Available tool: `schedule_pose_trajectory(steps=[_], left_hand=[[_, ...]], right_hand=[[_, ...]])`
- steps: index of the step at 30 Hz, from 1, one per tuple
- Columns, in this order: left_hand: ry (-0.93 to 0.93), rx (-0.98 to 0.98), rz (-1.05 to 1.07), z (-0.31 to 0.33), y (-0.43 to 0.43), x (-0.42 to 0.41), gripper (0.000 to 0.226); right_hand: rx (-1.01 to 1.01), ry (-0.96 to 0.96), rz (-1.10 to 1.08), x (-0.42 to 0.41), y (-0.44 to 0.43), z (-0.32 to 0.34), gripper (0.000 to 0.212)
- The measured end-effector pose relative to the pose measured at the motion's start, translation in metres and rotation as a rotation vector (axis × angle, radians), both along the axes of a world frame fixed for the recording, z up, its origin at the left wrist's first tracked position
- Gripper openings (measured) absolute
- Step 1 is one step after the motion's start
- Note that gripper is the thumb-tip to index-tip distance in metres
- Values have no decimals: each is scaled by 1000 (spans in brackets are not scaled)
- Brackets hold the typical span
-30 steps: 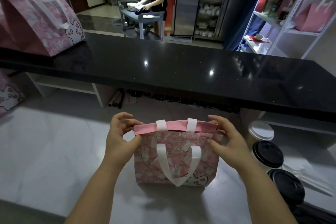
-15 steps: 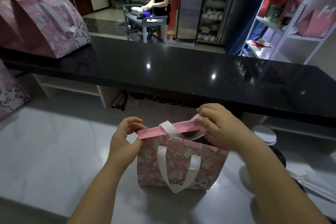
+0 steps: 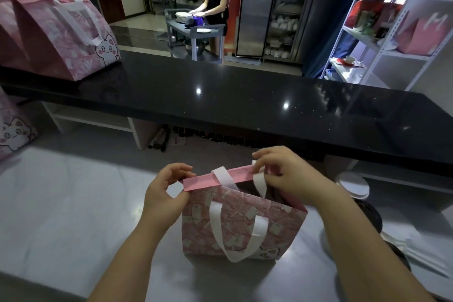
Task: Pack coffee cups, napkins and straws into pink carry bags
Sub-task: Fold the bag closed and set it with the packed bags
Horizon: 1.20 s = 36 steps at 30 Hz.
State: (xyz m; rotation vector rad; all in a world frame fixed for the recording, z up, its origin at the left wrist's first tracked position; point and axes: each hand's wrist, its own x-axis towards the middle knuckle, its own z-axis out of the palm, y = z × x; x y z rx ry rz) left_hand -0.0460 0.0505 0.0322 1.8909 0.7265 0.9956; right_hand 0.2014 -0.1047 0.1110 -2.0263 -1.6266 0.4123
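Two hands point(image 3: 164, 191) point(image 3: 291, 174) at bag rim point(image 3: 208, 180)

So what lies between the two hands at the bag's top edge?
In the head view, the small pink bag's folded rim and a white handle strap span between left hand and right hand.

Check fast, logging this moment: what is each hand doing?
Left hand: pinching the small pink bag's rim corner.
Right hand: pinching the far rim, pulling it open.

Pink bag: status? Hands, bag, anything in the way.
Left hand pinching the pink bag rim at its left corner. Right hand gripping the far rim, mouth partly open. Lidded cups wait right; nothing blocking.
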Motion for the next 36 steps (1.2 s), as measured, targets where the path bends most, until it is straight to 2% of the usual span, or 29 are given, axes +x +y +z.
schedule_pose_trajectory(steps=[4,6,9,12,15,17,19,21,23,26,29,31,34,36], left_hand=[[-17,-7,-10,-1,-3,-1,52],[-18,-22,-5,-1,-3,-2,52],[-19,-30,9,-1,-3,-3,47],[-12,-37,24,0,-5,-4,45],[-22,-56,51,0,-7,-2,44],[-35,-71,64,0,-8,-1,42],[-44,-76,70,0,-10,0,42],[-59,-94,71,-2,-11,1,41],[-79,-120,72,-5,-10,2,41],[-120,-172,62,-7,-9,3,46],[-118,-199,51,-7,-9,5,46],[-115,-221,47,-6,-8,6,47],[-106,-213,34,-2,-10,5,48],[-84,-128,22,2,-12,3,45]], right_hand=[[244,199,-186,8,22,16,15],[265,292,-287,13,34,20,5],[208,321,-430,23,39,16,13],[316,374,-443,25,12,11,15],[508,580,-471,15,-38,-10,14],[560,737,-460,8,-68,-33,13],[460,886,-302,4,-88,-56,8],[226,982,-119,-1,-96,-65,29],[144,1000,-103,-5,-92,-70,39],[295,951,-329,-16,-78,-79,18],[429,972,-484,-28,-61,-95,9],[537,931,-566,-33,-52,-99,12],[614,844,-545,-28,-46,-96,23],[604,878,-455,-23,-44,-91,23]])
